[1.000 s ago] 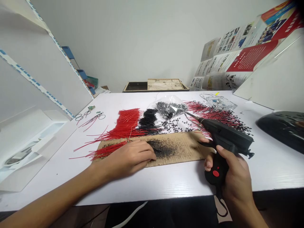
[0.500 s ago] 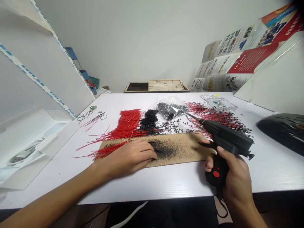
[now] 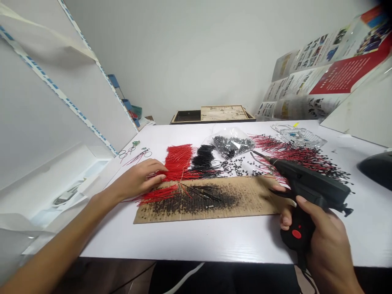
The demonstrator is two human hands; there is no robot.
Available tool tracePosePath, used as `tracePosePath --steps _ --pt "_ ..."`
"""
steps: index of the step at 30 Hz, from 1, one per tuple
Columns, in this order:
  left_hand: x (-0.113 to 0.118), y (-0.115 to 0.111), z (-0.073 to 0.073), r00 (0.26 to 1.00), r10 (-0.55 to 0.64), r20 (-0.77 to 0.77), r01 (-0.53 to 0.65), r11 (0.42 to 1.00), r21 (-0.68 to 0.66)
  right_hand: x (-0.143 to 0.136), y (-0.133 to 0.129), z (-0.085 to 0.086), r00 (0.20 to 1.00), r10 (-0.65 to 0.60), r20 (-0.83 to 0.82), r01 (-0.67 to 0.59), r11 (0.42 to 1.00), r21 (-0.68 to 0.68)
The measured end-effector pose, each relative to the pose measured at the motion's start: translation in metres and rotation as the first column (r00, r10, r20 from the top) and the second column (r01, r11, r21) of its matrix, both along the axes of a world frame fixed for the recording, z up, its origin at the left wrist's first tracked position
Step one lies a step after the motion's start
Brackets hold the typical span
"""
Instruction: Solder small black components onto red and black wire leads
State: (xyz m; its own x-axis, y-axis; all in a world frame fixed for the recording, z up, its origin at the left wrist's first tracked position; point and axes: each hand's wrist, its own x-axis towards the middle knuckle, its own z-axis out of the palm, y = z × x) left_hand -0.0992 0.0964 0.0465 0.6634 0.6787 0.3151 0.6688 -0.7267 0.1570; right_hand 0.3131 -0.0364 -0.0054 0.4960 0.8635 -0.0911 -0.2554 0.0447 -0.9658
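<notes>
My right hand (image 3: pixel 324 228) is wrapped round the grip of a black soldering gun (image 3: pixel 309 183), whose thin tip points up and left towards the loose black parts. My left hand (image 3: pixel 143 177) reaches over the left ends of the red wires (image 3: pixel 179 157), its fingers apart and bent over them. Whether it touches a wire is unclear. Black wires (image 3: pixel 203 159) lie beside the red pile. On the scorched cardboard strip (image 3: pixel 254 196) rest more red wires (image 3: pixel 161 194) and a few black wires (image 3: pixel 208 192), meeting near a thin pale strand.
A clear bag of black parts (image 3: pixel 232 143) lies behind the cardboard, with loose ones around it. Red wires with black ends (image 3: pixel 306 159) spread at the right, near a clear plastic tray (image 3: pixel 301 136). An open white box (image 3: pixel 70 179) stands left.
My left hand has moved left and up from the cardboard to the red wires, uncovering the wires and scorched patch. The view has shifted; my right hand still holds the soldering gun.
</notes>
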Motion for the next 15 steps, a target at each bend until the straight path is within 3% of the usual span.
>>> tracePosePath --steps 2,4,8,12,15 --pt "-0.007 0.001 0.002 1.0 0.003 -0.02 -0.004 1.0 -0.025 0.001 0.0 -0.001 1.0 -0.015 0.008 0.015 1.0 -0.009" --pt "0.001 0.001 0.007 0.999 -0.029 -0.018 0.029 0.999 -0.039 0.001 -0.001 -0.001 0.999 -0.031 0.009 0.031 0.999 -0.018" --pt "0.045 0.001 0.013 0.982 -0.188 0.014 0.188 0.982 -0.03 -0.001 -0.001 0.001 1.0 -0.03 0.008 0.031 0.999 -0.025" --pt "0.087 0.007 0.0 0.937 -0.345 -0.057 0.343 0.938 -0.049 -0.002 -0.002 0.001 0.999 -0.035 0.014 0.036 0.999 -0.038" --pt "0.099 0.012 -0.012 0.926 -0.372 -0.062 0.369 0.928 -0.05 0.0 -0.003 -0.001 0.999 -0.046 0.02 0.046 0.998 -0.04"
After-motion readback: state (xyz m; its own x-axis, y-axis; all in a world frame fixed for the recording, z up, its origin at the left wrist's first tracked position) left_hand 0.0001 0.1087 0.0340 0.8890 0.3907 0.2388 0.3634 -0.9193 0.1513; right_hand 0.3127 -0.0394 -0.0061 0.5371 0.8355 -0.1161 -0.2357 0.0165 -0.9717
